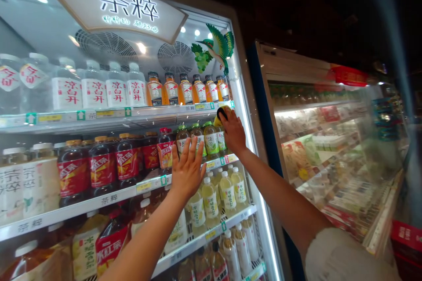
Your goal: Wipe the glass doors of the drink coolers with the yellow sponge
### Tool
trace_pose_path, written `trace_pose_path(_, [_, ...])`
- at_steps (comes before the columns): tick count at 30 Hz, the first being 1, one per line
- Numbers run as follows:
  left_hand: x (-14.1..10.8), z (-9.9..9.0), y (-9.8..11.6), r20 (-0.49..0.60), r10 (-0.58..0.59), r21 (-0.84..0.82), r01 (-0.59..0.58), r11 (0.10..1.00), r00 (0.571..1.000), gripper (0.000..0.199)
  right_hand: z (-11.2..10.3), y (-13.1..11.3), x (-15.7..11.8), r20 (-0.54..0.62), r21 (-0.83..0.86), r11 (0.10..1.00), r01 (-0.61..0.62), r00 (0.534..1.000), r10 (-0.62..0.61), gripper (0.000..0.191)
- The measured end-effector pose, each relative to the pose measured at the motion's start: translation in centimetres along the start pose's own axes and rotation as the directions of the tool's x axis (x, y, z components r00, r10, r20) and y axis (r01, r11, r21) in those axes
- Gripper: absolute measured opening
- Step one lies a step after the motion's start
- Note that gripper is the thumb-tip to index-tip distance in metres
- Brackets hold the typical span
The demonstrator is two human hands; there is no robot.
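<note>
My left hand (187,169), fingers stretched out and spread, lies flat against the glass door of a lit drinks fridge, in front of the middle shelf. Higher and to the right, my right hand (234,131) is closed on a yellow and black sponge (220,115), pressed to the glass near the door's right edge. The sponge is partly hidden by my fingers, so its exact make is unclear. Behind the glass, close to both hands, stand green-capped tea bottles (211,138). A kingfisher sticker (219,48) is on the glass above my right hand.
Shelves behind the glass hold water bottles (95,88), orange drinks (170,90), red-labelled tea bottles (127,160) and pale yellow drinks (227,193). A lit sign (125,9) crosses the fridge top. To the right stands an open chilled display case (329,140) with packaged goods.
</note>
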State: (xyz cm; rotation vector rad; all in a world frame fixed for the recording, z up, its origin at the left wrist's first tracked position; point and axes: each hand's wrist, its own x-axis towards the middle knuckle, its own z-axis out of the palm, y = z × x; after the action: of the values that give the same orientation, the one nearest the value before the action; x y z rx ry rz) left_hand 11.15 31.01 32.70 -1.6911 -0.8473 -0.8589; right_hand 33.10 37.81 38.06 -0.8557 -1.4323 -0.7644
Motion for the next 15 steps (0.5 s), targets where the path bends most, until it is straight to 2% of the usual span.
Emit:
trace_pose_path(2, [0.3, 0.2, 0.1, 0.006, 0.005, -0.005, -0.005, 1.000, 1.000, 0.082, -0.5, 2.2, 1.4, -0.009, -0.007, 1.000, -0.023, 1.000, 0.022, 0.075])
trace_pose_path(5, [0.2, 0.3, 0.4, 0.011, -0.002, -0.010, 0.002, 1.000, 1.000, 0.085, -0.6, 4.1, -1.0, -0.060, -0.019, 0.998, -0.064, 0.996, 0.062, 0.074])
trace_pose_path(8, [-0.2, 0.3, 0.9, 0.003, 0.008, -0.008, -0.008, 1.000, 1.000, 0.085, 0.2, 3.4, -5.5, -0.122, -0.031, 0.997, -0.065, 0.991, 0.060, 0.079])
trace_pose_path(10, [-0.2, 0.5, 1.3, -0.007, 0.024, -0.007, -0.024, 1.000, 1.000, 0.086, 0.6, 2.6, -6.7, -0.110, -0.034, 0.999, -0.005, 0.994, 0.001, 0.083])
trace_pose_path(12, [0.1, 0.9, 1.8, -0.025, 0.034, -0.008, -0.034, 0.999, 0.999, 0.087, 0.6, 2.5, -5.7, -0.081, -0.034, 0.998, 0.044, 0.996, -0.047, 0.082])
trace_pose_path(15, [0.8, 1.6, 2.5, -0.053, 0.041, -0.007, -0.041, 0.999, 0.998, 0.089, -0.3, 4.4, -1.7, -0.053, -0.041, 0.999, 0.033, 0.998, -0.035, 0.073])
